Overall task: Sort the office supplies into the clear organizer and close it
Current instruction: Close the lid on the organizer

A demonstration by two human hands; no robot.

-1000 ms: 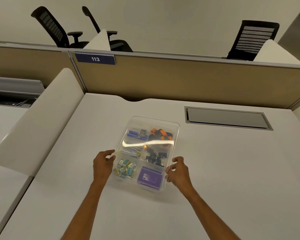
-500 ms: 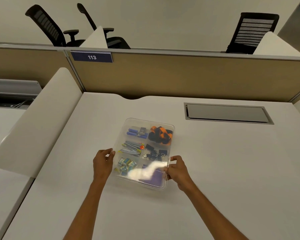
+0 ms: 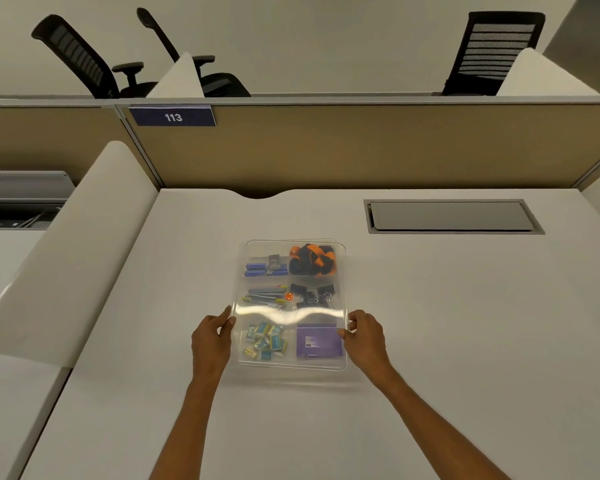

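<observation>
Head view: the organizer [image 3: 291, 375] sits mid-desk [image 3: 465, 341], with supplies [image 3: 312, 296] in all six compartments. Your left hand [image 3: 212, 337] and right hand [image 3: 366, 336] each pinch a side edge of the lid [image 3: 284, 311], which lies over the organizer. Sorting looks done; closing is in hand, but I cannot tell whether the lid is pressed home.

The white desk [image 3: 430, 341] bears the clear organizer [image 3: 257, 251] near its middle.
</observation>
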